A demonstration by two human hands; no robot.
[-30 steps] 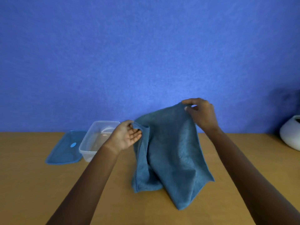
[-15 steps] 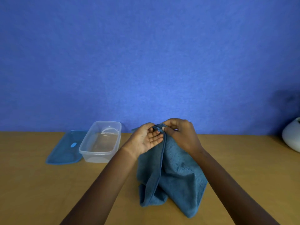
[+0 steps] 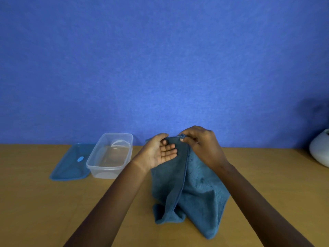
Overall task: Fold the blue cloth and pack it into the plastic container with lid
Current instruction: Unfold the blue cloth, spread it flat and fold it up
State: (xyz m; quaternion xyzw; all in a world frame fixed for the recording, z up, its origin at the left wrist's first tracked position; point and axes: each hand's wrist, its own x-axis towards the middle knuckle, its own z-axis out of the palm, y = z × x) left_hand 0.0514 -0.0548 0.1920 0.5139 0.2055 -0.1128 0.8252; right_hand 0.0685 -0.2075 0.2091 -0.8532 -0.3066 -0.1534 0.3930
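Two hands meet at the centre of the frame, both gripping the top of the blue cloth (image 3: 195, 189). The left hand (image 3: 160, 152) shows its palm, fingers curled against the cloth and thumb pressed over its top edge. The right hand (image 3: 201, 145) is seen from the back, its thumb and fingers pinched shut on the cloth's upper corners right beside the left thumb. The cloth hangs doubled from this shared grip, a stitched hem running down its middle, and its lower folds rest crumpled on the wooden counter (image 3: 44, 202) in the lower centre of the frame.

Left of centre, the clear plastic container (image 3: 110, 166) stands open on the counter, apart from the cloth. Its blue lid (image 3: 69, 166) lies flat just beside it, further left, its edge touching or slightly under the container's wall. At the right edge of the frame sits a rounded white vessel (image 3: 319, 150), only partly visible. A blue wall (image 3: 160, 59) fills the upper frame.
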